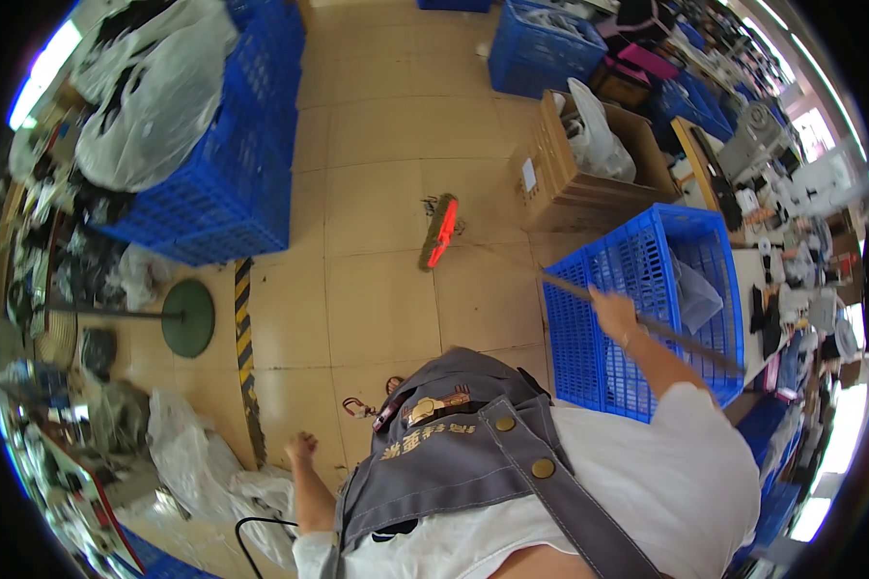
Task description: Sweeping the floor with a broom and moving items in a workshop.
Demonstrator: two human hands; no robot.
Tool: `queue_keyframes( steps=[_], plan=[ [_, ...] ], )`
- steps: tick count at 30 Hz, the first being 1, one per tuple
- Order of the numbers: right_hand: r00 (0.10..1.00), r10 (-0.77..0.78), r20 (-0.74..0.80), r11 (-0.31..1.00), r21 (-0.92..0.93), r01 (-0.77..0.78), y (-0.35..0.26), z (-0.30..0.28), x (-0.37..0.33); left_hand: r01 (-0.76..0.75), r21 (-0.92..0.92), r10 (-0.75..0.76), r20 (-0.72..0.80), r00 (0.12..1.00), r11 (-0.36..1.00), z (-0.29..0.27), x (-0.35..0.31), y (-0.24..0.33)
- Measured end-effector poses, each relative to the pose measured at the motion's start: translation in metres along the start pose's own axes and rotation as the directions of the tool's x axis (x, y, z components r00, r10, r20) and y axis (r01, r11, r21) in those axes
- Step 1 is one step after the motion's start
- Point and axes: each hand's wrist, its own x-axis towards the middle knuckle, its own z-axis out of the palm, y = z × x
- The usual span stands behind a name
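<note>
My right hand (615, 314) grips the long dark handle (686, 344) of a broom. The broom's red and green head (439, 233) rests on the tan tiled floor (377, 299) ahead of me, among a few bits of dark debris. My left hand (300, 448) hangs at my side with the fingers curled into a loose fist, holding nothing. I wear a grey apron over a white shirt.
A blue plastic crate (637, 299) stands right beside my right hand. An open cardboard box (589, 164) with a plastic bag sits behind it. Stacked blue crates (232, 164) with white bags fill the left. A green round stand base (187, 317), a yellow-black floor strip (244, 328) and white bags (198, 454) lie at my left.
</note>
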Motion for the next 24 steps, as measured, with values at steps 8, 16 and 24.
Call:
queue_keyframes(
  steps=[8,16,24],
  plan=[
    [0.780,0.444,0.441,0.810,0.174,-0.560,-0.064,0.063,-0.210,-0.230,0.456,0.151,0.204,0.967,0.859,0.159,0.118,0.255],
    [0.512,0.625,0.589,0.702,-0.139,-0.698,-0.063,0.078,-0.122,-0.492,0.618,0.062,0.583,0.810,0.613,0.348,0.111,0.308],
    [0.724,0.508,0.467,0.857,-0.193,-0.477,0.065,-0.044,0.188,-0.572,0.673,-0.115,0.689,0.716,0.469,0.340,0.214,0.319]
  ],
)
